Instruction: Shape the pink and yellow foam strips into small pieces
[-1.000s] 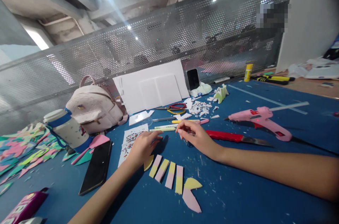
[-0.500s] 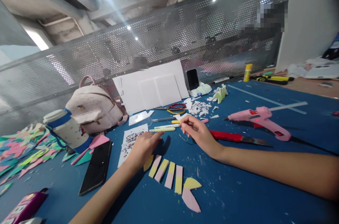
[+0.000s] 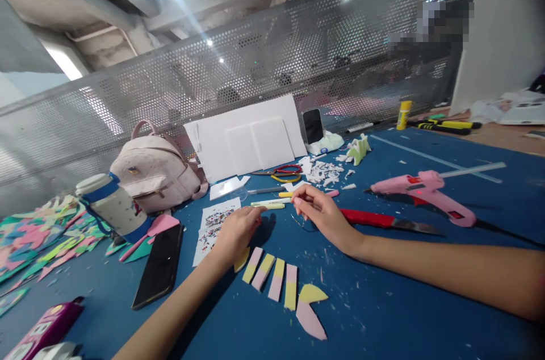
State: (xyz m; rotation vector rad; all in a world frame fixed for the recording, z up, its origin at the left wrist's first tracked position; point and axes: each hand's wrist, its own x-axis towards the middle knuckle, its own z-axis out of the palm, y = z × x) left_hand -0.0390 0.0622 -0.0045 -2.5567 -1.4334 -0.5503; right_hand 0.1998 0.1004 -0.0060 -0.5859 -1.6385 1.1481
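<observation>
My left hand (image 3: 238, 230) is over the right edge of a white sheet with small multicoloured bits (image 3: 217, 218), its fingers drawn together. Whatever they pinch is hidden. To its right, my right hand (image 3: 321, 215) has thumb and fingers closed in a pinch, their contents too small to make out. A thin clear loop (image 3: 303, 226), perhaps thread or wire, shows below those fingertips. Pink-and-yellow strips (image 3: 276, 279) lie in a row in front of the hands, between a yellow rounded piece (image 3: 242, 259) and a two-coloured tail-shaped piece (image 3: 310, 314).
A red-handled knife (image 3: 378, 219) and pink glue gun (image 3: 421, 192) lie to the right. Scissors (image 3: 286, 171), pens (image 3: 268, 205) and white scraps (image 3: 326, 172) are behind. At left are a phone (image 3: 159, 266), bottle (image 3: 114, 209), backpack (image 3: 155, 170) and coloured offcuts (image 3: 46, 241).
The scene has shifted slightly to the right in view. My left fingers have curled closer together; my right hand keeps nearly the same pinch. The strips lie as before.
</observation>
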